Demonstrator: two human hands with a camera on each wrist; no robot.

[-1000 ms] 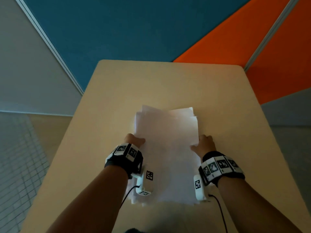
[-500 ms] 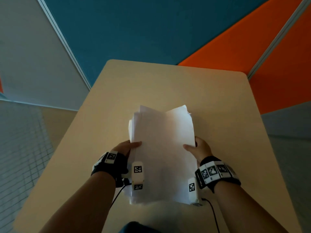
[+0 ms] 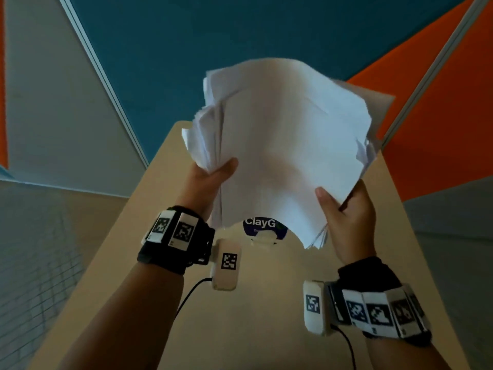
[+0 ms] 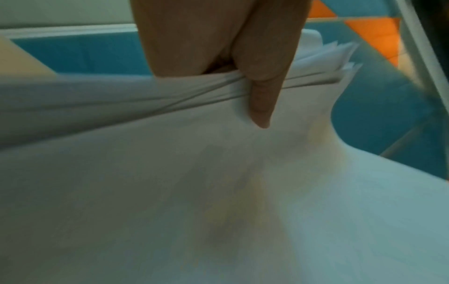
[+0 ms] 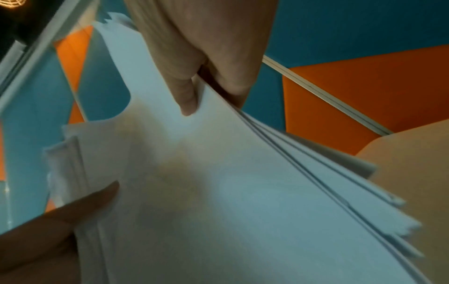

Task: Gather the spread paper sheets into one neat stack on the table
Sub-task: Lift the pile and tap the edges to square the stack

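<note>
A loose bundle of white paper sheets (image 3: pixel 288 145) hangs tilted in the air above the beige table (image 3: pixel 266 303), its edges uneven and fanned. My left hand (image 3: pixel 210 177) grips the bundle's left edge, thumb on top; the left wrist view shows that thumb (image 4: pixel 262 96) pressing into the sheets (image 4: pixel 218 192). My right hand (image 3: pixel 344 209) pinches the right lower edge, thumb on the front face. In the right wrist view its thumb (image 5: pixel 187 96) lies on the paper (image 5: pixel 218 192), fingers behind, and my left thumb (image 5: pixel 97 199) shows at the far edge.
A small white object with a blue round label (image 3: pixel 264 231) sits on the table under the lifted sheets. Blue (image 3: pixel 240 36) and orange (image 3: pixel 426 102) partition panels stand behind the table. Tiled floor (image 3: pixel 26 263) lies to the left.
The sheets lay flat on the table with both hands at their sides; now both hands have lifted the whole bundle up off the table and tilted it towards upright.
</note>
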